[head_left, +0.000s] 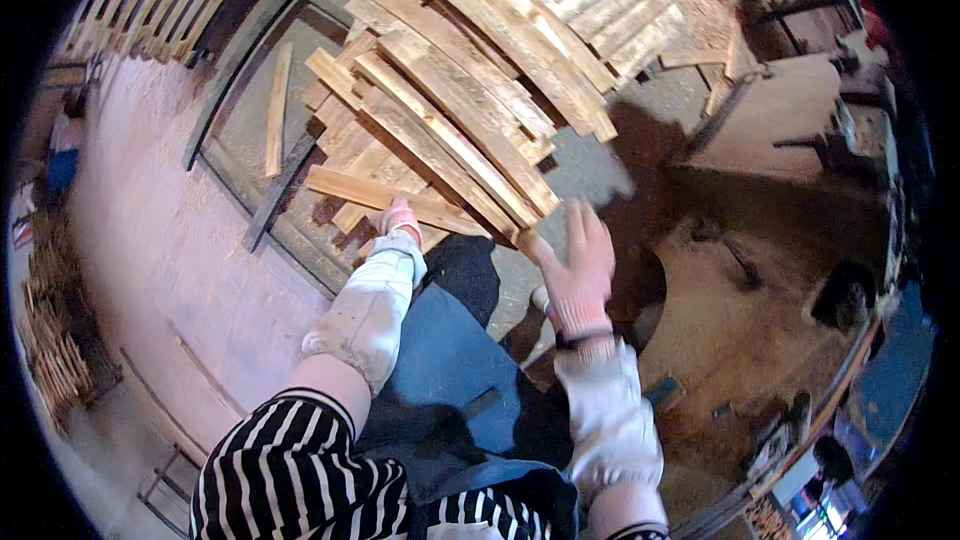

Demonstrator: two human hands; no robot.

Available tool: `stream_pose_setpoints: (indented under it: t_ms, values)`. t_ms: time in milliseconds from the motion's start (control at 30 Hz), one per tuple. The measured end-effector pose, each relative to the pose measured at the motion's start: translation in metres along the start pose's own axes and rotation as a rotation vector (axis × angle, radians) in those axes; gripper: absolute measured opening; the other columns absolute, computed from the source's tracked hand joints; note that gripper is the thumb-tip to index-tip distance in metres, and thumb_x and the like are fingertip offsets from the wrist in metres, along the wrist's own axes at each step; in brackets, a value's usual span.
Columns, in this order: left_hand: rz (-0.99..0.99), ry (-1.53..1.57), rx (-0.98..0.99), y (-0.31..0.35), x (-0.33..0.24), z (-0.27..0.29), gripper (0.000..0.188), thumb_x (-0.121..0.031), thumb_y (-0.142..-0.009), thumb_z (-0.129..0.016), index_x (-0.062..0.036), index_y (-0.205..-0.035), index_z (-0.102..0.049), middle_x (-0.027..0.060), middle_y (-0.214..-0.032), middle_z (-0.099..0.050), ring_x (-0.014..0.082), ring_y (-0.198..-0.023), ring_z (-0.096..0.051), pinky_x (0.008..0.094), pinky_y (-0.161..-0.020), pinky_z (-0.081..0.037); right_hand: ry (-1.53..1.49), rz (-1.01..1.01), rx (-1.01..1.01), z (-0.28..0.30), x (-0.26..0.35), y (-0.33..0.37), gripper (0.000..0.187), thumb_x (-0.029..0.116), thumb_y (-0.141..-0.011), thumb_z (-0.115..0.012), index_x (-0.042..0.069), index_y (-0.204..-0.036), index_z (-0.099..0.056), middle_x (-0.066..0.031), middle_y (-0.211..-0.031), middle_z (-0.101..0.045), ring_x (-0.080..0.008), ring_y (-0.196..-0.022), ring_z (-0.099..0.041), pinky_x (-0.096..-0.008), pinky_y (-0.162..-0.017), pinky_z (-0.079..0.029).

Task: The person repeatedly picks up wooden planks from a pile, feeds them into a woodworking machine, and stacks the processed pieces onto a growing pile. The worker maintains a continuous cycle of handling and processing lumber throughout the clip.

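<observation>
Left-hand grip: the pink-gloved left hand (400, 219), at the centre of the frame, is curled onto the lower edge of a short, narrow, light-brown wooden board (345, 186).
Right-hand grip: the pink-gloved right hand (583, 265), just right of centre, has its fingers extended; its thumb reaches toward the board ends, contact hard to tell.
Held board: lies slanted left of centre, over the lower part of a loose layered pile of long, tan wooden boards (452, 105).
Pile edges: staggered ends, the lower-right ones near the right hand.
Room right of pile: a patch of grey, smooth floor (592, 172) between the board ends and a dark shadow.
Left border: a straight, dark metal bar (279, 192) beside the pile, then wide, pale, dusty floor (160, 170).
Writing: marks on the small white object (22, 231) at the far left are too small to read.
</observation>
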State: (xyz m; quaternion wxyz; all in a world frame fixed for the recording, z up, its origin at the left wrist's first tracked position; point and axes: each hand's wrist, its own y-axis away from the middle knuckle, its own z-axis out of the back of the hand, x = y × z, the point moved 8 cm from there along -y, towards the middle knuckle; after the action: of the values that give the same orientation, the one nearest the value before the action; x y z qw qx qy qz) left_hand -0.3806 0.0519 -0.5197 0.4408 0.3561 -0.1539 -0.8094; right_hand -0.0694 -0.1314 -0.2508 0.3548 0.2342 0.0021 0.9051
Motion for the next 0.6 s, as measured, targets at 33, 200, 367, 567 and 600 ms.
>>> stream_pose_setpoints:
  t_ms: [33,200,367,567,600]
  values:
    - [0.065,0.011,0.004,0.002,-0.001,0.002,0.074,-0.033,-0.074,-0.083,0.0067,-0.13,-0.056,0.022,-0.131,-0.062,0.0347,-0.118,-0.06,0.0422,-0.102,-0.045,0.043,0.034,0.015,-0.025,0.005,-0.035,0.079,0.046,-0.083,-0.071,0.003,-0.144,-0.047,-0.0244,-0.143,-0.05,-0.0386,-0.134,-0.046,-0.0472,-0.113,-0.035]
    - [0.01,-0.046,0.111,0.028,-0.034,-0.004,0.062,-0.033,-0.074,-0.082,0.0051,-0.119,-0.064,0.0232,-0.121,-0.067,0.0367,-0.109,-0.065,0.0437,-0.097,-0.049,0.16,0.007,0.192,-0.111,-0.013,-0.12,0.089,0.054,-0.08,-0.071,0.01,-0.15,-0.039,-0.0234,-0.134,-0.057,-0.0377,-0.123,-0.057,-0.0456,-0.103,-0.046]
    - [0.04,-0.181,0.007,-0.006,-0.007,-0.015,0.056,-0.034,-0.076,-0.081,0.0031,-0.115,-0.067,0.0234,-0.116,-0.069,0.0369,-0.101,-0.067,0.0445,-0.09,-0.052,0.167,-0.047,0.399,-0.114,-0.028,-0.103,0.078,0.051,-0.077,-0.074,0.016,-0.142,-0.047,-0.0177,-0.118,-0.065,-0.0359,-0.111,-0.063,-0.0473,-0.094,-0.05]
    - [0.103,-0.095,0.158,-0.032,0.03,-0.039,0.067,-0.043,-0.082,-0.078,0.0014,-0.127,-0.057,0.0227,-0.116,-0.066,0.0342,-0.1,-0.063,0.0448,-0.087,-0.052,0.087,0.059,0.245,-0.125,-0.031,-0.075,0.093,0.048,-0.064,-0.082,0.012,-0.143,-0.046,-0.0181,-0.127,-0.053,-0.0377,-0.12,-0.054,-0.0472,-0.099,-0.048]
    - [0.132,-0.089,0.201,-0.033,0.033,-0.041,0.071,-0.046,-0.083,-0.077,0.0014,-0.131,-0.054,0.0236,-0.12,-0.064,0.0337,-0.104,-0.062,0.045,-0.089,-0.051,0.059,0.007,0.316,-0.13,-0.034,-0.077,0.093,0.048,-0.064,-0.082,0.012,-0.142,-0.046,-0.0176,-0.131,-0.05,-0.0379,-0.124,-0.051,-0.047,-0.101,-0.047]
